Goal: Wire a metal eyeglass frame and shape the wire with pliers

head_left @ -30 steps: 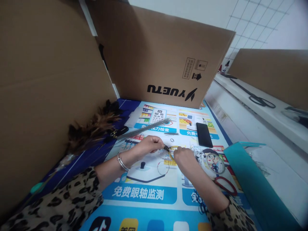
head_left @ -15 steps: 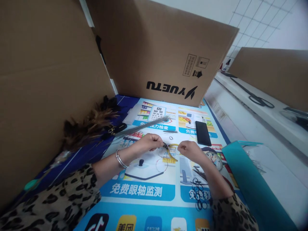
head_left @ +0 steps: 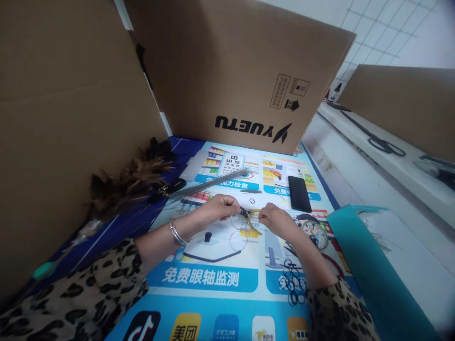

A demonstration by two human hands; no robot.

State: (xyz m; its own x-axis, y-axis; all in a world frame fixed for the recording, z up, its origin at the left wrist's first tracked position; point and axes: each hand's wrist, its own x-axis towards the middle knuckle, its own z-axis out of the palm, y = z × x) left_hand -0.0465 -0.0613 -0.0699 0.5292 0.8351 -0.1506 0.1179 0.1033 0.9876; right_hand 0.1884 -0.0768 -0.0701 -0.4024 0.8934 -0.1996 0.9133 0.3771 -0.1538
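My left hand is closed in a pinch beside the dark jaws of a pair of yellow-handled pliers. My right hand is also pinched, at the far handle of the pliers, partly in front of it. Whatever sits between the fingertips of either hand is too fine to make out. Below the left fingers a thin wire ring lies on the printed mat. A small dark ring lies just beyond the pliers.
Behind my hands lie a bundle of thin wires and a black phone. Several black rings are by my right forearm. Brown feathers lie at left. A large cardboard box stands behind; a teal box is at right.
My right hand has moved slightly left, towards my left hand and the pliers. My left hand stays in nearly the same place.
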